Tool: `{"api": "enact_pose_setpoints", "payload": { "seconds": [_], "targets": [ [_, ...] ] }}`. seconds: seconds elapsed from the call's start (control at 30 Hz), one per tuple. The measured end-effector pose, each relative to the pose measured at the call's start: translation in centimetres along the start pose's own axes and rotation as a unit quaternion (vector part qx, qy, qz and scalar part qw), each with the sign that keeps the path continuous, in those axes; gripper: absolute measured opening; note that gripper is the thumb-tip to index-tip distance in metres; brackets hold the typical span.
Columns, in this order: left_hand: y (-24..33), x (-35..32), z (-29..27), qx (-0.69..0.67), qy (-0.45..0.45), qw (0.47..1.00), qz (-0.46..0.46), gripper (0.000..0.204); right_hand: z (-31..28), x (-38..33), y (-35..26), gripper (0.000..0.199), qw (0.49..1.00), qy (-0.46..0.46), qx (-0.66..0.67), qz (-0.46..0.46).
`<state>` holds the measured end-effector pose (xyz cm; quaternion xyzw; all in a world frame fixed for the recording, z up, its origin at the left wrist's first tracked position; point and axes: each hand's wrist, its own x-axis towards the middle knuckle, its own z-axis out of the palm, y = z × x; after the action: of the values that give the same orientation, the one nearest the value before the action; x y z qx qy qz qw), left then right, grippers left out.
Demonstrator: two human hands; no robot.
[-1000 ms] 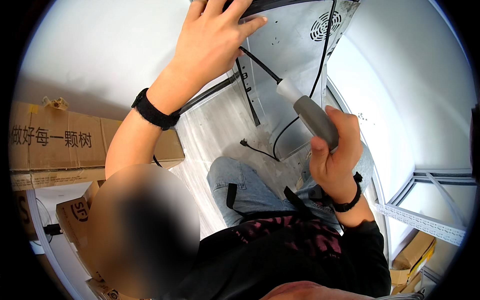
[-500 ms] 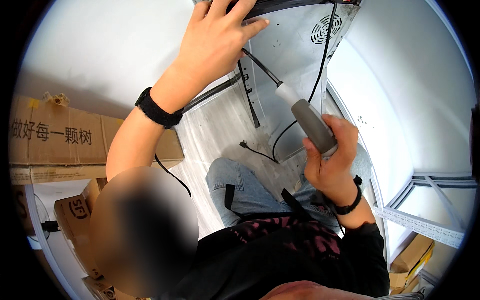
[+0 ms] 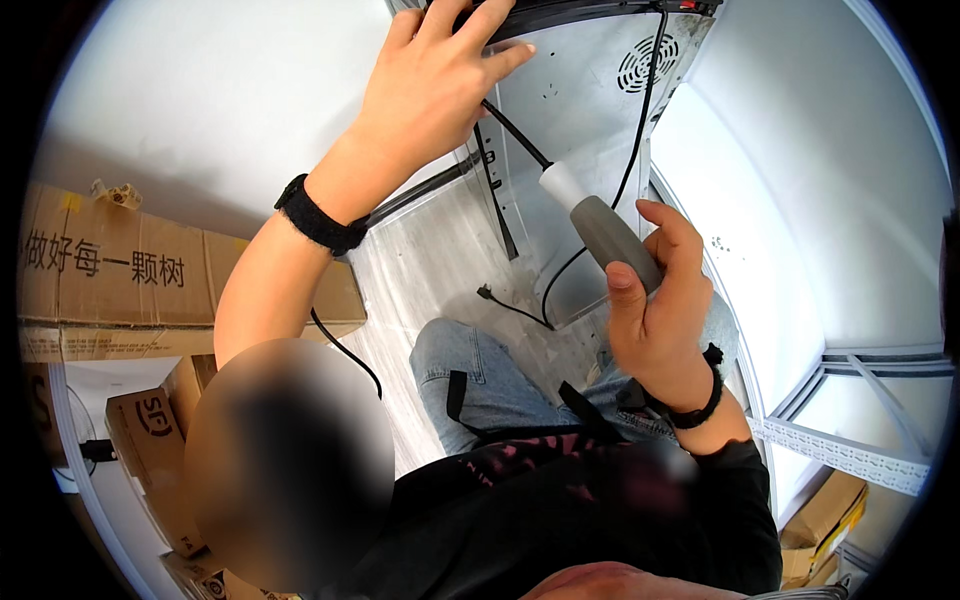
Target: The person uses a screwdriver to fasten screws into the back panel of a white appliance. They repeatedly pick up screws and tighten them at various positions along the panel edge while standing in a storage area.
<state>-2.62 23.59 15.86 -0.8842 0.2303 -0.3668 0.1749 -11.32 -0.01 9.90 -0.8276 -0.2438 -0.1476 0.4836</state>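
Right hand (image 3: 665, 325), right of centre, is wrapped loosely on the butt of a grey-handled screwdriver-type tool (image 3: 607, 232); tool sits just right of centre, slanting up-left, tip end hidden behind the other hand. Left hand (image 3: 435, 95) is at top of frame, fingers over the black trim (image 3: 570, 14) of the metal cabinet (image 3: 570, 110); from here I can't tell if they're clamped on anything. Black cord (image 3: 650, 90) hangs down the cabinet, its plug (image 3: 485, 292) mid-frame, cardboard box (image 3: 110, 215) far left.
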Motion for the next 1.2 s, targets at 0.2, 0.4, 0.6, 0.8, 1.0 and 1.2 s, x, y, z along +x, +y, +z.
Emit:
{"api": "enact_pose_setpoints", "payload": {
  "seconds": [0.2,0.4,0.6,0.8,1.0,1.2],
  "targets": [
    [0.1,0.2,0.0,0.007,-0.005,1.0,-0.004,0.066,1.2,-0.3,1.1,0.048,0.992,-0.011,-0.044,-0.114],
    [0.1,0.1,0.0,0.0,0.001,1.0,-0.007,0.066,2.0,0.5,2.6,0.04,0.968,0.126,0.037,-0.214],
    [0.1,0.2,0.2,0.004,0.004,1.0,-0.004,0.066,1.6,0.1,1.2,0.031,0.964,0.084,-0.057,-0.248],
    [0.2,0.0,0.2,-0.001,0.006,1.0,-0.006,0.065,0.3,0.3,1.9,0.044,0.975,0.072,-0.102,-0.186],
    [0.3,0.1,0.0,-0.013,0.004,1.0,-0.011,0.065,1.0,1.7,2.1,0.045,0.931,0.123,-0.137,-0.317],
    [0.3,0.2,0.0,-0.007,0.004,1.0,-0.012,0.066,0.3,0.5,1.0,0.039,0.964,0.041,-0.143,-0.222]
  ]
}}
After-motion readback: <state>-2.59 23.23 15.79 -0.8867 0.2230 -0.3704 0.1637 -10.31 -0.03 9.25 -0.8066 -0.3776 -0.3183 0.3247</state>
